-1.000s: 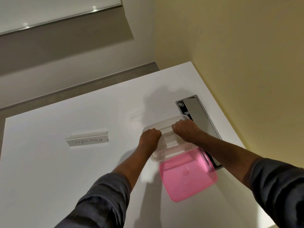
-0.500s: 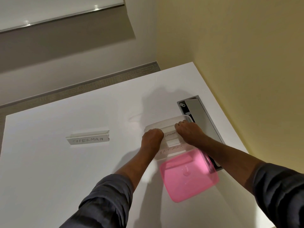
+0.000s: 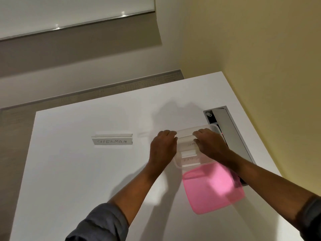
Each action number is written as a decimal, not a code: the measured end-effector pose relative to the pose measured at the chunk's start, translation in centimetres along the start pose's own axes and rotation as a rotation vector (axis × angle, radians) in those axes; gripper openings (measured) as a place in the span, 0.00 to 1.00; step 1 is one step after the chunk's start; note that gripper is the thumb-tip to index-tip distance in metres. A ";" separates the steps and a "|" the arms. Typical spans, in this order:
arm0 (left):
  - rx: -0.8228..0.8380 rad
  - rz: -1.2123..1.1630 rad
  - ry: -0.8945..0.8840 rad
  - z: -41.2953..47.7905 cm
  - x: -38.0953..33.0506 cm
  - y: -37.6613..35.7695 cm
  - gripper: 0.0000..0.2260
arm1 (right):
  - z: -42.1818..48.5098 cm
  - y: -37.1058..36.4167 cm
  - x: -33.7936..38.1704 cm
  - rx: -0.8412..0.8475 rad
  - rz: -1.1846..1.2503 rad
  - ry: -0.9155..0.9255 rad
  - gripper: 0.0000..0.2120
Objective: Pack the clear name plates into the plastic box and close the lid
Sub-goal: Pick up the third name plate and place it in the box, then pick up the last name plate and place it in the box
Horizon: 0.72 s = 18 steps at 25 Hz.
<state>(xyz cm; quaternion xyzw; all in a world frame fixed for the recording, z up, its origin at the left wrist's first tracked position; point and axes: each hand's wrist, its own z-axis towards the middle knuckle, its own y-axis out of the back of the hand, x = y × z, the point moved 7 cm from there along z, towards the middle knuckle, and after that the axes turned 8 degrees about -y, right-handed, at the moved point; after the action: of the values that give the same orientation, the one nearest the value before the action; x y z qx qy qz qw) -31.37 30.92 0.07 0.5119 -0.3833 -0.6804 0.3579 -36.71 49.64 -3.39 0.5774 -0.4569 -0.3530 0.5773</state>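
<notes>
While both hands curl over the far rim of the plastic box [image 3: 196, 136], the left hand [image 3: 162, 146] grips its 9 o'clock corner and the right hand [image 3: 211, 145] reaches across at 3 o'clock. Since the earlier frame both hands have shifted from inside the box toward its far rim. Another name plate [image 3: 112, 140] lies free at 9 o'clock, long axis running 9 to 3; the pink lid [image 3: 213, 188] sits at 6 o'clock.
</notes>
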 end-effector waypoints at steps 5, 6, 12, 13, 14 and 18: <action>-0.061 -0.088 0.348 -5.3 9.4 4.1 0.12 | 0.4 2.1 6.7 -0.122 0.256 0.053 0.09; -0.057 -0.102 0.414 -6.2 11.6 4.8 0.12 | 0.6 2.2 8.5 -0.111 0.284 0.082 0.10; -0.087 -0.197 0.707 -11.4 23.0 8.8 0.14 | 3.2 -0.5 17.5 0.135 0.358 0.103 0.15; -0.095 -0.206 0.755 -12.2 24.5 9.3 0.14 | 3.7 -1.3 18.6 0.190 0.368 0.081 0.16; -0.108 -0.218 0.797 -13.0 26.0 9.8 0.15 | 4.3 -2.0 19.6 0.236 0.389 0.052 0.16; -0.104 -0.252 0.869 -14.1 30.4 10.7 0.17 | 6.3 -4.6 22.3 0.358 0.640 -0.177 0.17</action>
<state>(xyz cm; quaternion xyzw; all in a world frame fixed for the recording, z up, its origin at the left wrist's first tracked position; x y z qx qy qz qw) -23.31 -2.78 -5.84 0.7738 -0.0976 -0.4592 0.4253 -34.60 26.27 -5.75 0.4646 -0.7168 -0.1179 0.5065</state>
